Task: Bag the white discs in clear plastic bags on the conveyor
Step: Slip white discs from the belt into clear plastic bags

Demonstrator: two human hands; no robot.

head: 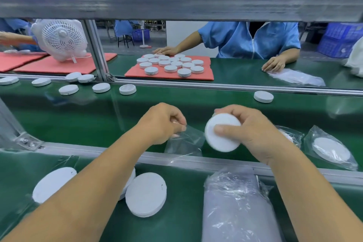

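Our left hand [163, 122] pinches the clear bag [184, 141] by its mouth, holding it open beside the white disc [223, 133]; our right hand [253, 133] clamps that disc, tilted toward the opening, ready to slide in.

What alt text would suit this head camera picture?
Over a green conveyor, the right hand holds a white disc beside a clear bag pinched by the left hand. More discs lie around.
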